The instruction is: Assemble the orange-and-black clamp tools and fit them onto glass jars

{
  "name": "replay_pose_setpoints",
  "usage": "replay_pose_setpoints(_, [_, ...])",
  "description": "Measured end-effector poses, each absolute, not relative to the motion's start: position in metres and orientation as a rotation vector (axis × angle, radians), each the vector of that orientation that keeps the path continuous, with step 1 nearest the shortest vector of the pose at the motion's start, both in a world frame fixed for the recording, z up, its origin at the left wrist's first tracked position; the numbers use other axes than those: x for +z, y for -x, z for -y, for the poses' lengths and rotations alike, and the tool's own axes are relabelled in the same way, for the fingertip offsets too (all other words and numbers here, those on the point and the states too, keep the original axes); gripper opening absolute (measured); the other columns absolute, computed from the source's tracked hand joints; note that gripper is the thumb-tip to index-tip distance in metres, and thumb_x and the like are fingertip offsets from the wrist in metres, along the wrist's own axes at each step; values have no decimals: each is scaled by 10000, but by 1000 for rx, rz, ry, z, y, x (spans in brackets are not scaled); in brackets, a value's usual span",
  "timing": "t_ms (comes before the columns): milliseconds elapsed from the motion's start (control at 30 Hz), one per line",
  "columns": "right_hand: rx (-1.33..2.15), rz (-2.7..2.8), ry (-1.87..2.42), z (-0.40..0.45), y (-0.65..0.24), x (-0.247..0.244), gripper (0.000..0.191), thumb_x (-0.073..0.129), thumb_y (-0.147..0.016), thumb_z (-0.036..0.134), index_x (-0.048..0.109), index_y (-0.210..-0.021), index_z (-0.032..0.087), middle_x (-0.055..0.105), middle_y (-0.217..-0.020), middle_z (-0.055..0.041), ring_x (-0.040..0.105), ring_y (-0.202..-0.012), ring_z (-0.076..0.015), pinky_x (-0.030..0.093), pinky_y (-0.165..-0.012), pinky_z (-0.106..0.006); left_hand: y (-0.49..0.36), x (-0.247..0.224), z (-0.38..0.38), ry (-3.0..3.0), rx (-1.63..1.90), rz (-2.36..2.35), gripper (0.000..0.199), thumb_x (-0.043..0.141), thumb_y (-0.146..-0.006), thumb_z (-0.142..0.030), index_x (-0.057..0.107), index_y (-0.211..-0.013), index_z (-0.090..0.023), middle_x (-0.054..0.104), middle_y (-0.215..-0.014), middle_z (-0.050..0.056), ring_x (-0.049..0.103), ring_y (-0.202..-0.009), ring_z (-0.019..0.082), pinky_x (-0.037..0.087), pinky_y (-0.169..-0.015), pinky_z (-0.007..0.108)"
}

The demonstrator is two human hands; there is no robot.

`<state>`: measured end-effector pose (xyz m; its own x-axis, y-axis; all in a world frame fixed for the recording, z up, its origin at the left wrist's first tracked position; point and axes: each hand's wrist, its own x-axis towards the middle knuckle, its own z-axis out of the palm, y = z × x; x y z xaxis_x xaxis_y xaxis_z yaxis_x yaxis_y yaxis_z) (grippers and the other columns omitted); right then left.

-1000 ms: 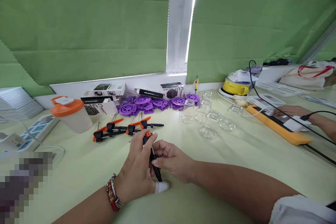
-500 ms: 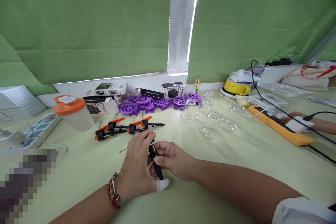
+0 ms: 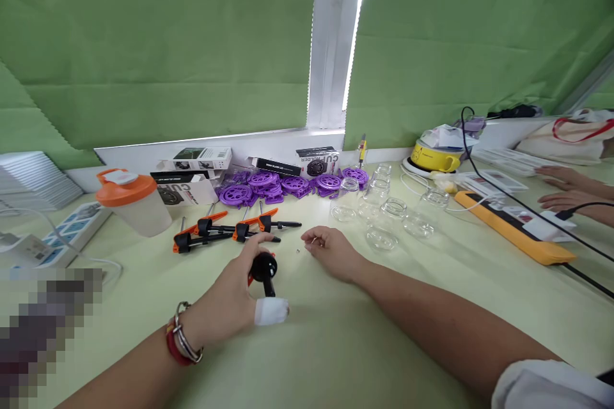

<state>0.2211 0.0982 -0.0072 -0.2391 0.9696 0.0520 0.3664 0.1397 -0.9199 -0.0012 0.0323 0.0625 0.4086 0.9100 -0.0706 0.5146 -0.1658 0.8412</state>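
Note:
My left hand (image 3: pixel 233 284), a white wrap on its thumb, grips a black-and-orange tool (image 3: pixel 263 266) whose round black end faces me; part of it is hidden by the fingers. Over the table to the right, my right hand (image 3: pixel 330 252) has its fingers loosely bent and apart, with nothing visible in them. A tiny metal piece (image 3: pixel 298 250) lies just left of its fingertips. Beyond my left hand lie several similar black-and-orange tools (image 3: pixel 206 227) with thin rods.
Purple wheel-shaped parts (image 3: pixel 295 185) and printed boxes (image 3: pixel 192 190) line the back. Several clear glass vessels (image 3: pixel 382 236) stand right of centre. An orange-lidded shaker bottle (image 3: pixel 144 208) and a power strip (image 3: pixel 77 236) are left. Another person's hands (image 3: pixel 570 185) rest by the orange power strip (image 3: pixel 508 233).
My right hand has let go of the tool and moved up and right. My left hand has shifted left and turned the tool round end toward me. The other person's hands moved back.

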Motion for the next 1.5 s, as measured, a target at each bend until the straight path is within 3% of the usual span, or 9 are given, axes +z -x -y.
replay_pose_setpoints(167, [789, 2058, 1290, -104, -223, -13, 206, 565, -812, 203, 690, -976, 207, 633, -994, -44, 564, -773, -139, 452, -736, -292, 2, 63, -35, -1287, 495, -1016, 679, 623, -693, -435, 325, -1279, -268, 546, -922, 15, 518, -856, 186, 412, -809, 342])
replay_pose_setpoints(300, [637, 2227, 1288, -103, -214, -9, 215, 564, -829, 206, 713, -982, 224, 629, -966, -43, 591, -789, -148, 439, -732, -284, 3, 58, -36, -1064, 495, -903, 589, 617, -719, -427, 380, -1236, -275, 514, -816, -18, 505, -772, 154, 397, -755, 304])
replay_pose_setpoints(467, [568, 2286, 1293, -105, -210, -7, 177, 565, -823, 170, 732, -822, 229, 653, -897, -22, 605, -818, -162, 426, -710, -271, 1, 63, -40, -963, 478, -927, 611, 662, -670, -436, 419, -1202, -257, 550, -792, -8, 527, -715, 159, 403, -708, 307])
replay_pose_setpoints(633, [661, 2203, 1335, -110, -214, -11, 131, 631, -778, 177, 701, -887, 200, 657, -907, -29, 591, -781, -154, 429, -703, -271, 3, 65, -45, -954, 454, -941, 639, 658, -643, -511, 442, -1178, -237, 583, -789, 5, 558, -686, 174, 409, -653, 301])
replay_pose_setpoints(800, [680, 2211, 1327, -112, -215, -9, 61, 624, -769, 156, 658, -725, 181, 638, -847, -20, 564, -745, -137, 412, -675, -255, 4, 63, -48, -979, 414, -926, 613, 617, -678, -546, 436, -1183, -250, 585, -776, -2, 575, -652, 173, 393, -631, 291])
replay_pose_setpoints(1067, [618, 2323, 1291, -107, -216, -1, 52, 595, -773, 171, 613, -725, 170, 618, -795, -16, 505, -674, -116, 363, -605, -242, 1, 64, -48, -969, 439, -920, 618, 612, -695, -544, 433, -1208, -248, 572, -767, 7, 555, -663, 174, 410, -605, 291])
replay_pose_setpoints(1167, [777, 2174, 1224, -103, -214, 0, 40, 575, -775, 163, 614, -774, 172, 594, -706, 9, 490, -619, -99, 364, -571, -229, 1, 62, -48, -966, 449, -925, 592, 598, -719, -536, 444, -1214, -250, 559, -758, 2, 549, -670, 171, 428, -650, 311])
replay_pose_setpoints(1367, [1570, 1642, 934, -87, -200, 9, 219, 674, -735, 322, 657, -848, 136, 591, -578, 18, 545, -519, -97, 449, -526, -241, 2, 57, -50, -984, 452, -888, 512, 554, -775, -523, 478, -1208, -259, 575, -814, 17, 553, -728, 180, 436, -685, 329])
replay_pose_setpoints(1500, [1705, 1507, 852, -79, -195, 16, 296, 761, -640, 359, 662, -801, 132, 617, -555, 11, 567, -494, -108, 475, -521, -265, 2, 55, -51, -1019, 425, -843, 454, 528, -789, -546, 533, -1126, -243, 601, -849, 33, 544, -695, 162, 428, -641, 303])
